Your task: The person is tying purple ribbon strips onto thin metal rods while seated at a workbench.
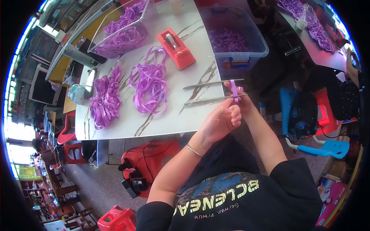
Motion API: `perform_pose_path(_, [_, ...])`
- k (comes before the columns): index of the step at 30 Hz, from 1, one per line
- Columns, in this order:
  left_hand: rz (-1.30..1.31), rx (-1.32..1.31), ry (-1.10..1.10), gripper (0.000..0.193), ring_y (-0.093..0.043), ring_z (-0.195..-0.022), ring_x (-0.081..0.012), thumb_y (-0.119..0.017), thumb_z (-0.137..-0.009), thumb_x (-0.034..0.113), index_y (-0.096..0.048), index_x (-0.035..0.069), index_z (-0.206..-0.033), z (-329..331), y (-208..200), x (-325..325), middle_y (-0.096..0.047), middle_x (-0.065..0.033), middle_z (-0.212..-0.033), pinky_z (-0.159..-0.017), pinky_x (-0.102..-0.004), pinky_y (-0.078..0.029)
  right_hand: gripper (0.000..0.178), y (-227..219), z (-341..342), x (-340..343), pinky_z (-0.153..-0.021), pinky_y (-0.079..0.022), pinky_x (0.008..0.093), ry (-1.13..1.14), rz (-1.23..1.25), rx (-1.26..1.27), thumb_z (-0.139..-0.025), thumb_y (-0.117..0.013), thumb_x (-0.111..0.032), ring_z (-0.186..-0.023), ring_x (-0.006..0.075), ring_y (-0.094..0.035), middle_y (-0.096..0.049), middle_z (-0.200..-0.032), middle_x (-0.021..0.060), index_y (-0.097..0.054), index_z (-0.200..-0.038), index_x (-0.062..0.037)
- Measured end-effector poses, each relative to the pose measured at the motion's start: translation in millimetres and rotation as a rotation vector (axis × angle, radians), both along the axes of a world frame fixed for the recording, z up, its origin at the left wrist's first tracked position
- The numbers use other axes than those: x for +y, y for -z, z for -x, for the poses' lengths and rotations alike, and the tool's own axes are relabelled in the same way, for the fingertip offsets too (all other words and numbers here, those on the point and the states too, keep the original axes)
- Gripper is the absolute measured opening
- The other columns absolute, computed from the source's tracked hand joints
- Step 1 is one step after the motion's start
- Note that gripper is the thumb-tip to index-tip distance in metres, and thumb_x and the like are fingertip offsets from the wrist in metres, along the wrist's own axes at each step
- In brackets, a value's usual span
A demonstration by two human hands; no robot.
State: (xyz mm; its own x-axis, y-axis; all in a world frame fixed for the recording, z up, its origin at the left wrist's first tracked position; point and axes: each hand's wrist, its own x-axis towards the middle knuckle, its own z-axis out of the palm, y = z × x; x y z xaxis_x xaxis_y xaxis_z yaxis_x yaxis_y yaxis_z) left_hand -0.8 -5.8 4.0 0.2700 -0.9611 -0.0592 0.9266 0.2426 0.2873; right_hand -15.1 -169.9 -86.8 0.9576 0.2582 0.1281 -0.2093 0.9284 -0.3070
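Observation:
Two thin metal rods point(208, 82) reach out side by side past the right edge of the white marbled table point(173, 123). Around both rods, near their right ends, loops a narrow purple ribbon point(234, 91). My right hand point(243, 101) is closed at the ribbon from the far right side, its fingers partly hidden behind the loop and rods. Just below, my left hand point(222, 120) has its fingers curled, the thumb and forefinger pinched at the lower end of the ribbon. On the table lie a loose tangle of purple ribbon point(149, 86) and a denser purple ribbon bundle point(105, 100).
A red tape dispenser point(181, 56) stands near the rods. Behind the bundles is a clear box point(140, 19) full of purple ribbon. A translucent bin point(260, 50) with purple pieces sits beyond the table's right edge. Red stools point(154, 152) and a blue chair point(323, 150) are around me.

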Motion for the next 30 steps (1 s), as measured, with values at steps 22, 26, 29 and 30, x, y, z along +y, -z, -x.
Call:
perform_pose_path(22, [-0.018,0.000,-0.033,0.035,-0.039,-0.066,-0.0122,-0.045,-0.081,0.010,-0.037,0.009,-0.115,1,1,2,-0.038,-0.0007,-0.070,-0.064,-0.0243,-0.037,0.019,-58,11,-13,-0.051,-0.030,0.0175,0.206,0.740,0.408,-0.084,-0.056,-0.023,-0.053,0.0007,-0.036,-0.049,-0.064,-0.0057,-0.061,-0.086,-0.0050])
perform_pose_path(26, [-0.017,0.004,-0.023,0.035,-0.040,-0.066,-0.0125,-0.044,-0.081,0.010,-0.037,0.009,-0.115,1,0,1,-0.039,-0.0008,-0.070,-0.064,-0.0243,-0.037,0.020,-51,9,-46,-0.060,-0.042,0.0235,0.038,0.813,0.342,-0.085,-0.054,-0.022,-0.065,0.0074,-0.053,-0.059,-0.077,0.0010,-0.061,-0.089,-0.0035])
perform_pose_path(29, [-0.012,-0.003,-0.008,0.035,-0.040,-0.066,-0.0126,-0.044,-0.081,0.010,-0.037,0.009,-0.115,0,-2,0,-0.039,-0.0008,-0.070,-0.064,-0.0243,-0.037,0.024,-50,13,-52,-0.058,-0.040,0.0210,0.093,0.750,0.285,-0.086,-0.054,-0.026,-0.064,0.0075,-0.052,-0.060,-0.078,0.0012,-0.061,-0.090,-0.0035])
perform_pose_path(30, [-0.013,-0.005,-0.005,0.035,-0.040,-0.066,-0.0127,-0.044,-0.081,0.009,-0.037,0.009,-0.115,0,-2,0,-0.039,-0.0008,-0.070,-0.064,-0.0244,-0.037,0.025,-51,11,-53,-0.059,-0.041,0.0217,0.084,0.904,0.247,-0.086,-0.054,-0.027,-0.066,0.0076,-0.053,-0.061,-0.079,0.0014,-0.061,-0.091,-0.0035])
